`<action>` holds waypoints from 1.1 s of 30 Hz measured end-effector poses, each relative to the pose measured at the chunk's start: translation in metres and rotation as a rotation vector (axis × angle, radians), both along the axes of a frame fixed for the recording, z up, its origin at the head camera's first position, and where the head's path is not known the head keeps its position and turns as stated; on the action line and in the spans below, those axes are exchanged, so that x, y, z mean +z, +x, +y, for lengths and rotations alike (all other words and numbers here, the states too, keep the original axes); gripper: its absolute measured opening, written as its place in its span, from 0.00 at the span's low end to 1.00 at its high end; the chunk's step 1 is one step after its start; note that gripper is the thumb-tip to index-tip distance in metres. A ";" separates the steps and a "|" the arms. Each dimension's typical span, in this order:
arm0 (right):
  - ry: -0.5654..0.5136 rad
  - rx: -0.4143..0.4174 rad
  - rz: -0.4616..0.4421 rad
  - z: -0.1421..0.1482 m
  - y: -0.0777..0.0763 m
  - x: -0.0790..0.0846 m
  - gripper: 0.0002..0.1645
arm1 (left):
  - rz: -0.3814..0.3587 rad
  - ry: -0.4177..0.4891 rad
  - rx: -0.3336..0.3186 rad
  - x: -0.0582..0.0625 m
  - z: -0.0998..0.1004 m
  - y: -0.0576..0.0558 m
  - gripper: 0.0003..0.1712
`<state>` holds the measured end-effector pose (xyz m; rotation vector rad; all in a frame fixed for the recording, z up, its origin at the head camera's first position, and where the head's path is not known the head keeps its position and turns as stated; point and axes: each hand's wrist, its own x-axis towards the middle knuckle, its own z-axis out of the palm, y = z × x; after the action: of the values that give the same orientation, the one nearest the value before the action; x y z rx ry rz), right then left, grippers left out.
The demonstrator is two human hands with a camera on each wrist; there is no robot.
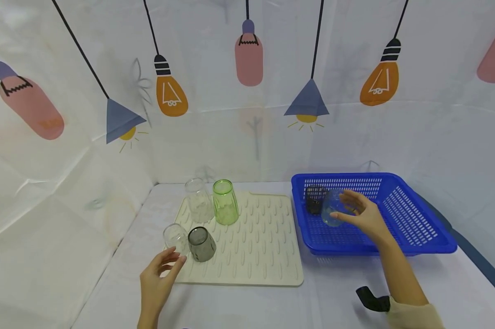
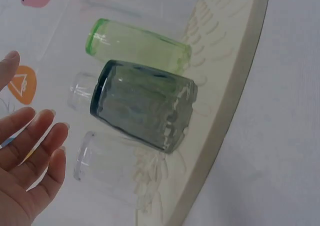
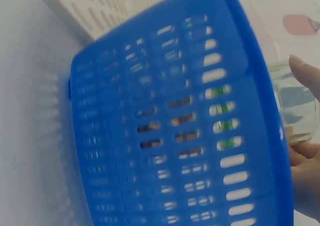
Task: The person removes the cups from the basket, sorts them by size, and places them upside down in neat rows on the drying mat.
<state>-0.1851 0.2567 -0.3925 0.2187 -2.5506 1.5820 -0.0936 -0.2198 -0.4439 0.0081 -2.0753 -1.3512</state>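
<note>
Four-sided grouping aside, several drinking glasses stand on a cream drying mat (image 1: 268, 237): a tall clear glass (image 1: 199, 201), a green glass (image 1: 225, 203), a short clear glass (image 1: 175, 237) and a grey glass (image 1: 202, 245). My left hand (image 1: 159, 278) hovers at the mat's near left corner, fingers loosely bent and holding nothing; in the left wrist view it is apart from the grey glass (image 2: 145, 106). Over the blue basket (image 1: 342, 249), my right hand (image 1: 368, 219) grips a clear glass (image 1: 331, 210) between thumb and fingers. A dark glass (image 1: 314, 201) sits in the basket to its left.
The basket stands right of the mat, its raised perforated wall (image 3: 175, 136) facing the right wrist camera. A patterned white sheet (image 1: 272, 137) hangs behind the white table (image 1: 239, 306). A black strap end (image 1: 372, 299) sticks out from the right sleeve.
</note>
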 end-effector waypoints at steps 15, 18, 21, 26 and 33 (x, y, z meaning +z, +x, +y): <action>-0.018 0.065 0.033 -0.025 0.016 0.005 0.47 | -0.016 0.064 -0.169 0.020 0.034 -0.007 0.19; -0.031 0.086 0.044 -0.032 0.019 0.006 0.48 | 0.002 0.065 -0.206 0.013 0.035 -0.012 0.19; -0.040 0.105 0.054 -0.039 0.022 0.007 0.47 | 0.010 0.059 -0.251 0.009 0.038 -0.016 0.20; -0.053 0.138 0.077 -0.051 0.028 0.010 0.45 | -0.032 0.027 -0.273 0.024 0.053 -0.015 0.21; -0.150 0.225 0.129 -0.071 0.033 0.005 0.45 | -0.025 0.032 -0.375 0.018 0.069 -0.028 0.23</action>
<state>-0.1524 0.1859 -0.3876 0.5886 -2.3665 1.7626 -0.1218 -0.1511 -0.4254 -0.3694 -2.1481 -1.6086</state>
